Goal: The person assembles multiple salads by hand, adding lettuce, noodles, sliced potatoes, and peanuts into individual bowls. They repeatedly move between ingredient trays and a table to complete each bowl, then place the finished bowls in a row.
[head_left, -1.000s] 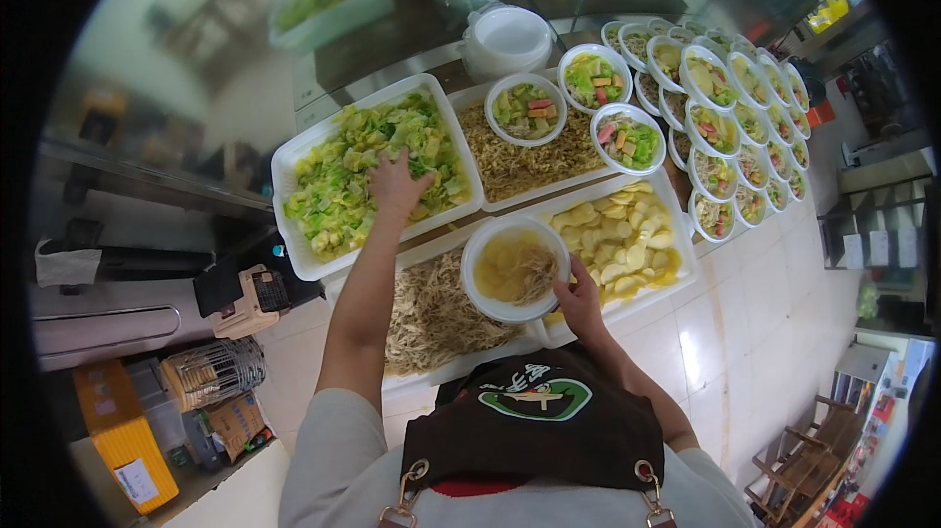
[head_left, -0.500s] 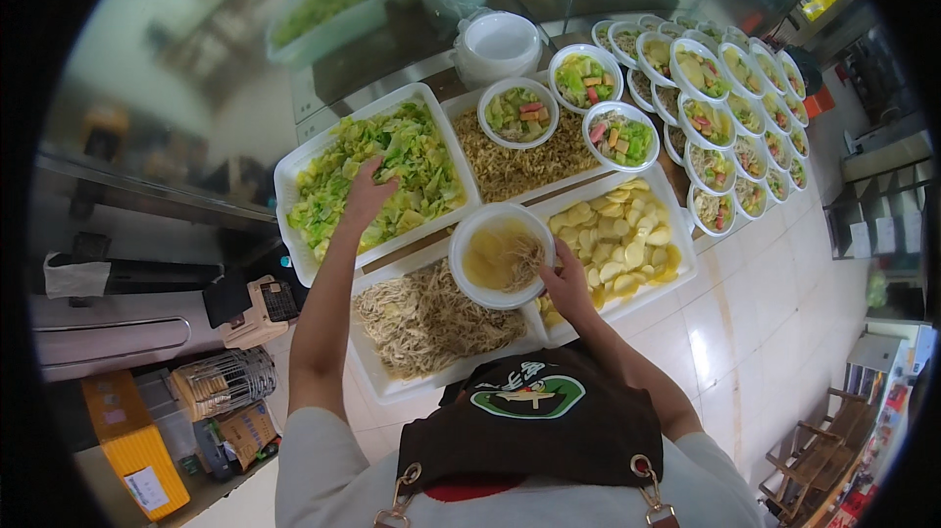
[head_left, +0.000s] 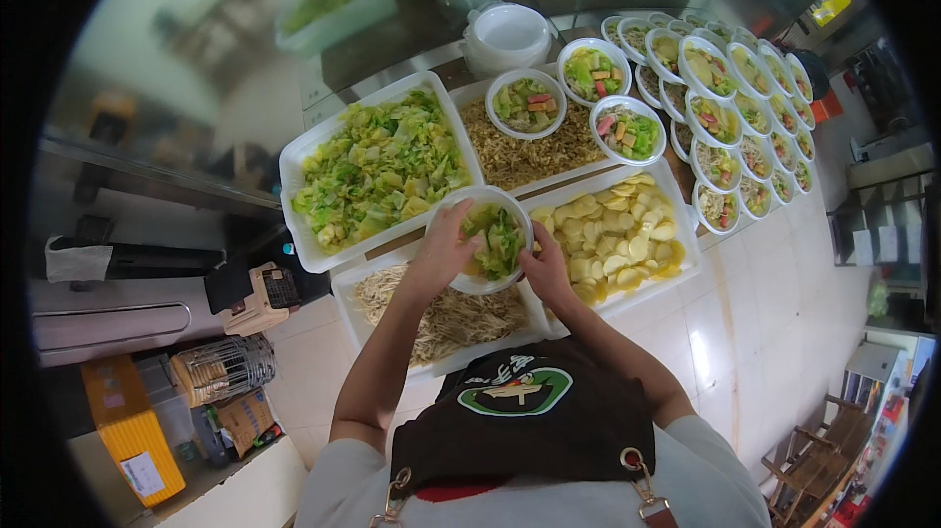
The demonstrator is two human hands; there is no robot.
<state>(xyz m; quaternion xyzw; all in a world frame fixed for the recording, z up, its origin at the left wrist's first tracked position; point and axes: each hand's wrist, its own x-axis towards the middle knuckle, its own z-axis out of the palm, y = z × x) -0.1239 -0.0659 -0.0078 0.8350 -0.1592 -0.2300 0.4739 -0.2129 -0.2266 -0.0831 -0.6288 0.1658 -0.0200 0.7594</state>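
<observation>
Both hands now cup the white bowl (head_left: 482,239): left hand (head_left: 443,251), fingers curled at nine o'clock, has brought cabbage; right hand (head_left: 545,268) grips at three o'clock.

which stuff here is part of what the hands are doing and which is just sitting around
In hand:
- white bowl with greens, cupped by left hand and right hand
- cabbage tray
- noodle tray
- potato tray
- filled bowls

Lying about:
- empty bowl stack
- yellow box
- wire basket
</observation>
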